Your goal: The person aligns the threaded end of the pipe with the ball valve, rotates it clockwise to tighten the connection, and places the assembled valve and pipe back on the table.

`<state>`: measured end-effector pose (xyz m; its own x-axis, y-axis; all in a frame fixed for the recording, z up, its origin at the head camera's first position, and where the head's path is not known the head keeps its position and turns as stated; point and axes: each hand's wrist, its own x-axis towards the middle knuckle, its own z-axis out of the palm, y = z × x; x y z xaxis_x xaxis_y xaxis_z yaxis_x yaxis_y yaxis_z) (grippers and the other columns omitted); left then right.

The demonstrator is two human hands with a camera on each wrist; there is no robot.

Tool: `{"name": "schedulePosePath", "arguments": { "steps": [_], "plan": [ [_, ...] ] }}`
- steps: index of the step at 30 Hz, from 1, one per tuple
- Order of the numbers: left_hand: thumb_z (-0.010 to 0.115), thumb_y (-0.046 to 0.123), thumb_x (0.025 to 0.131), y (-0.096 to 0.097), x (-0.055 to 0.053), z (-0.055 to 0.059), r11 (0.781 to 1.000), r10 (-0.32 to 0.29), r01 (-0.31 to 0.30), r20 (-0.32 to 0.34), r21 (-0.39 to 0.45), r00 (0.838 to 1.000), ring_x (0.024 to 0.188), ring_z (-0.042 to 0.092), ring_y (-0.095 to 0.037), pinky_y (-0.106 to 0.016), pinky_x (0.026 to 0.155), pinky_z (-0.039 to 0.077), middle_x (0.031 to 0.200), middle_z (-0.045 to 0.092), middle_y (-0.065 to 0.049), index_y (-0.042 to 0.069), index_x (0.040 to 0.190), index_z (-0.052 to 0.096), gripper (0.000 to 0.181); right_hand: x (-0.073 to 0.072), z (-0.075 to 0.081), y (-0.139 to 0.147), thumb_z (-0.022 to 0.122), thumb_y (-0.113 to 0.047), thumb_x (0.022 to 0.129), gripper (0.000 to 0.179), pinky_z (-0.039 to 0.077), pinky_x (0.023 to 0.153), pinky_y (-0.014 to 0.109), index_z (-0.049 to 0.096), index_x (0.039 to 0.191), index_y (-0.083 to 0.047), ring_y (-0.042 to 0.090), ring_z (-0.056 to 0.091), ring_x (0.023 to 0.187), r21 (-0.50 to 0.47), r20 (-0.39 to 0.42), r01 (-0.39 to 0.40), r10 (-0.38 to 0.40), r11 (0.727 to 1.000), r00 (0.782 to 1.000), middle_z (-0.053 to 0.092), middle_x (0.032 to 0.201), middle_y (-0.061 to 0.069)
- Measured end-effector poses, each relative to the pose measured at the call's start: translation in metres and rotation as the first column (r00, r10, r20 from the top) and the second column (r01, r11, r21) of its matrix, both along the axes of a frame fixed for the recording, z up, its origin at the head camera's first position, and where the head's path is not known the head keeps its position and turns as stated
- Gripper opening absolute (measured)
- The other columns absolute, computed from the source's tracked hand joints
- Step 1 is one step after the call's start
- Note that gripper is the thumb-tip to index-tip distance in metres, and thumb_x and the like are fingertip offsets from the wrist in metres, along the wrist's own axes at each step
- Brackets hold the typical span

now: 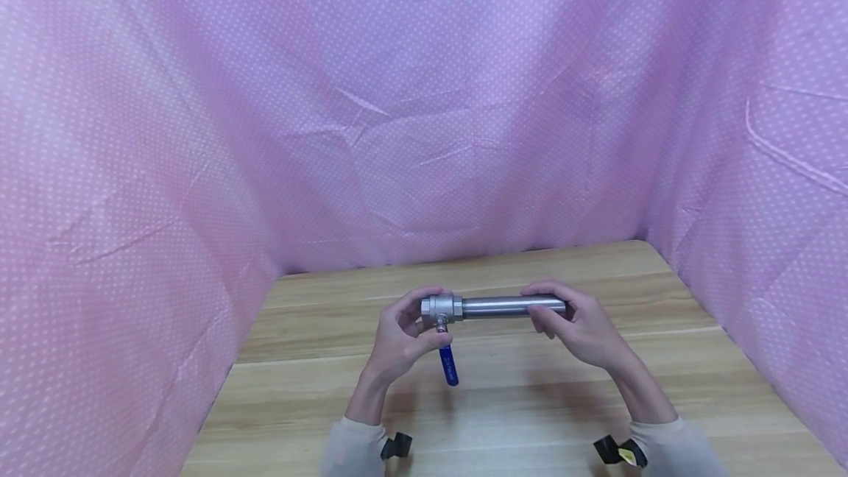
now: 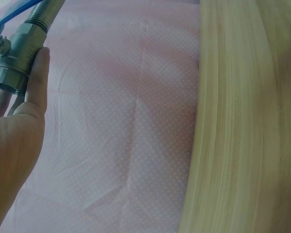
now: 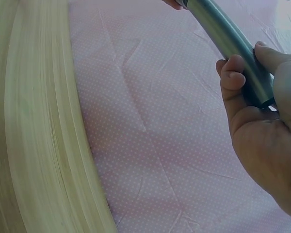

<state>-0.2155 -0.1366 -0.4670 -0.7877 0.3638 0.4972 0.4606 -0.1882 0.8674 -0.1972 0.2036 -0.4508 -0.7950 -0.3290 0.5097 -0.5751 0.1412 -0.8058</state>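
My left hand (image 1: 395,341) grips a steel ball valve (image 1: 440,308) by its body, with the thumb against the base of its blue lever handle (image 1: 449,365). The handle points down toward me in the head view. A smooth metal pipe (image 1: 497,306) runs from the valve's right end, and threads (image 2: 38,22) show at the joint in the left wrist view. Around the pipe's far right end curl the fingers and thumb of my right hand (image 1: 583,326). In the right wrist view the pipe (image 3: 228,36) slants down into that hand. Valve and pipe are level, held above the table.
The wooden table (image 1: 318,359) lies beneath both hands, its far edge meeting a pink dotted cloth (image 1: 424,131). That cloth also hangs along the left and right sides. Black straps (image 1: 397,445) are on the wrists by the pale sleeves (image 1: 354,447).
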Motion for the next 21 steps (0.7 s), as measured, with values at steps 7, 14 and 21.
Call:
{"name": "schedulePosePath", "arguments": {
  "steps": [7, 14, 21],
  "plan": [
    [0.092, -0.005, 0.087, 0.0012, 0.0005, -0.0001, 1.000, 0.028, -0.028, 0.007, -0.006, 1.000, 0.122, 0.072, -0.012, -0.030, 0.107, 0.068, 0.145, 0.071, -0.026, -0.008, 0.147, 0.064, 0.066, -0.0015, -0.0015, 0.0014, 0.074, 0.009, 0.102, 0.038, 0.062, 0.060, 0.026, 0.069, 0.138, -0.003, 0.006, 0.070, 0.078, 0.017, 0.022, 0.010, -0.010, 1.000, 1.000, 0.072, 0.104, 0.004],
    [0.091, -0.005, 0.087, 0.0014, 0.0000, -0.0010, 0.999, 0.033, -0.033, -0.001, -0.004, 0.999, 0.121, 0.073, -0.012, -0.030, 0.107, 0.068, 0.143, 0.076, -0.009, -0.008, 0.146, 0.064, 0.065, -0.0008, -0.0015, 0.0014, 0.074, 0.016, 0.098, 0.041, 0.062, 0.060, 0.026, 0.067, 0.135, -0.002, 0.008, 0.069, 0.080, -0.015, -0.010, -0.019, 0.018, 1.000, 1.000, 0.068, 0.124, -0.001],
    [0.092, -0.003, 0.087, 0.0008, 0.0007, -0.0016, 0.999, 0.046, -0.046, -0.006, -0.026, 0.999, 0.123, 0.073, -0.011, -0.029, 0.109, 0.067, 0.144, 0.072, -0.025, -0.007, 0.147, 0.064, 0.066, -0.0005, -0.0014, 0.0022, 0.076, 0.014, 0.098, 0.042, 0.063, 0.060, 0.026, 0.069, 0.135, -0.003, 0.010, 0.071, 0.078, -0.010, -0.012, -0.015, 0.015, 1.000, 1.000, 0.069, 0.124, -0.003]
  ]
}}
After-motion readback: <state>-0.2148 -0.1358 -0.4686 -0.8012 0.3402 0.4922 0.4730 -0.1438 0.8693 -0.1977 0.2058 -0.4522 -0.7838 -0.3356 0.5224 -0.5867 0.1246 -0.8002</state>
